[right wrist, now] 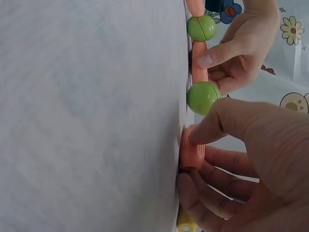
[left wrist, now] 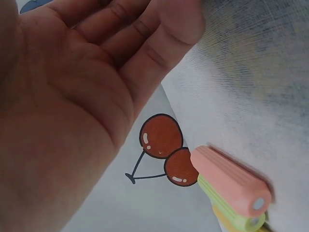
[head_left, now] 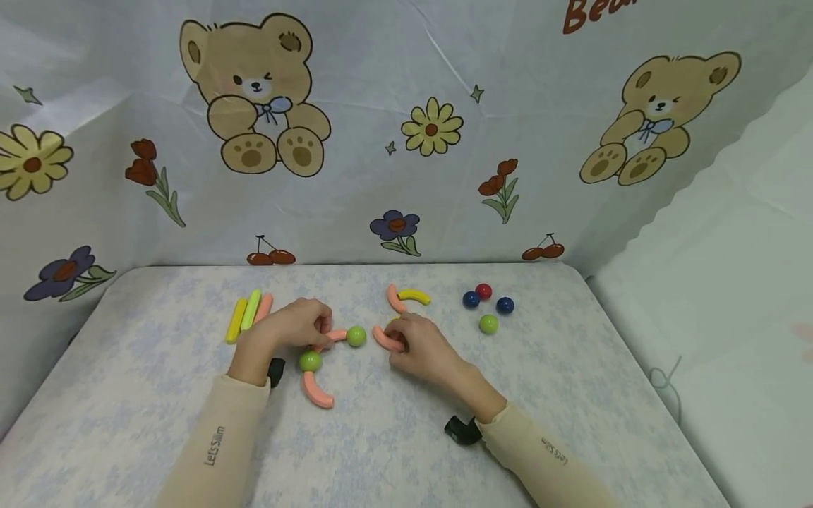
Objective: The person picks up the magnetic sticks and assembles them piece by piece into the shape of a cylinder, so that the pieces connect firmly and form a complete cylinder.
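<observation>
Hands (head_left: pixel 297 322) (head_left: pixel 422 346), each round a pink piece (right wrist: pixel 199 72) (right wrist: pixel 192 157), both pieces plain in right wrist view, out of frame in left.

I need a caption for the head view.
Left hand grips a pink rod between green balls; right hand pinches a curved pink rod.

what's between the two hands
In the head view: a green ball, flanked by the pink stick the left hand holds and the pink curve the right hand holds.
</observation>
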Demonstrator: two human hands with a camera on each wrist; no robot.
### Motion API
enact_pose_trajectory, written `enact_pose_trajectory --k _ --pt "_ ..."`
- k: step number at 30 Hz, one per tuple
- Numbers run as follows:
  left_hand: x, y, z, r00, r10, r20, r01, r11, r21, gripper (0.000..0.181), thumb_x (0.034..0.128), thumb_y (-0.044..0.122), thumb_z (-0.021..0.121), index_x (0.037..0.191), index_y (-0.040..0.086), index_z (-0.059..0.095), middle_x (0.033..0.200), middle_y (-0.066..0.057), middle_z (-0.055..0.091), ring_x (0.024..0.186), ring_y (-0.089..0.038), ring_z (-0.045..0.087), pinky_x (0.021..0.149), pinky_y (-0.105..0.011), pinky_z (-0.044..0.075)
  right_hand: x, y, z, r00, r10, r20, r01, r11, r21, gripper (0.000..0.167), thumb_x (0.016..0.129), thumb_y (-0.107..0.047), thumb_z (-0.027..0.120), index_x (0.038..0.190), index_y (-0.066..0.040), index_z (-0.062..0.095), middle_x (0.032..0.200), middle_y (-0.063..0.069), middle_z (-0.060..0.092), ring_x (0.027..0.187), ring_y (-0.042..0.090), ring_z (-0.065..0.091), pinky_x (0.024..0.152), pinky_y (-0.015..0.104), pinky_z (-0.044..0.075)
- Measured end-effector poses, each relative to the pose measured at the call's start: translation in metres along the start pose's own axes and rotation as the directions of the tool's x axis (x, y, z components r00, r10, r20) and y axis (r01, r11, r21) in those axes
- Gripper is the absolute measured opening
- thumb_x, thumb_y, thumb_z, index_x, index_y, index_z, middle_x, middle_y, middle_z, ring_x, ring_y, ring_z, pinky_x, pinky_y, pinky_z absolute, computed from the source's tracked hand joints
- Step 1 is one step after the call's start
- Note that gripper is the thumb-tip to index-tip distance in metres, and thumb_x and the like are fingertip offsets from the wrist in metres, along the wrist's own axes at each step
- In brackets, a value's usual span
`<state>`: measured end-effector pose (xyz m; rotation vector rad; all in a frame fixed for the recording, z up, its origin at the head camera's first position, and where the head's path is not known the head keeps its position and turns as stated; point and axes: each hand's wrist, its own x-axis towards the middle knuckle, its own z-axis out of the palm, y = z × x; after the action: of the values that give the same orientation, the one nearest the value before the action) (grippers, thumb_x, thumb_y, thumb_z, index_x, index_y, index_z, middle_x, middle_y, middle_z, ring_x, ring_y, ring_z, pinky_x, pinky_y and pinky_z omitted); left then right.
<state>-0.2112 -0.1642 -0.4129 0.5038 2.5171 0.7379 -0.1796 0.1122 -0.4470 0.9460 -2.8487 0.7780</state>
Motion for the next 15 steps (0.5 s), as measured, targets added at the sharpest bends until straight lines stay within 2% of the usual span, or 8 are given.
enact_pose_trajectory --k 4,8,12,15 --pt "0.0 0.0008 0.0005 1.0 -0.003 0.002 0.003 1.0 -0.002 0.021 0.0925 0.017 0.082 0.082 0.01 0.065 0.07 -0.001 0.06 0.066 -0.015 0.053 0.063 -0.028 0.043 -0.0016 -0.0029 -0.0002 0.999 0.03 0.013 -0.03 1.0 -0.006 0.016 0.084 -0.01 0.082 0.093 -0.015 0.069 0.085 -0.005 0.064 0.077 0.009 0.054 0.068 0.026 0.046" --pt "-0.0001 0.0021 0.0007 1.0 -0.005 -0.001 0.005 1.0 0.0 0.021 0.0926 0.018 0.081 0.082 0.01 0.065 0.071 -0.001 0.06 0.066 -0.015 0.053 0.063 -0.028 0.042 -0.0023 -0.0046 -0.0009 1.0 0.022 -0.011 -0.022 1.0 0.007 0.012 0.089 -0.017 0.084 0.093 -0.014 0.073 0.08 -0.006 0.065 0.072 0.008 0.056 0.065 0.024 0.048" --pt "-0.0002 0.0024 0.0011 1.0 -0.005 -0.004 0.005 1.0 0.004 0.021 0.0926 0.018 0.081 0.082 0.01 0.065 0.069 0.0 0.061 0.065 -0.014 0.053 0.063 -0.028 0.043 -0.0037 -0.0056 -0.0033 0.998 0.067 -0.007 -0.065 0.99 0.126 0.008 0.093 -0.019 0.079 0.09 -0.013 0.076 0.074 -0.006 0.067 0.065 0.006 0.058 0.062 0.023 0.05" --pt "-0.0002 0.0019 0.0012 1.0 -0.008 -0.007 0.008 1.0 -0.003 0.021 0.0925 0.018 0.081 0.082 0.01 0.065 0.068 0.0 0.061 0.063 -0.014 0.054 0.062 -0.028 0.044 -0.0043 -0.0066 -0.0057 0.99 0.136 0.036 -0.14 0.957 0.255 0.011 0.095 -0.022 0.078 0.091 -0.012 0.077 0.074 -0.005 0.069 0.065 0.006 0.062 0.062 0.023 0.052"
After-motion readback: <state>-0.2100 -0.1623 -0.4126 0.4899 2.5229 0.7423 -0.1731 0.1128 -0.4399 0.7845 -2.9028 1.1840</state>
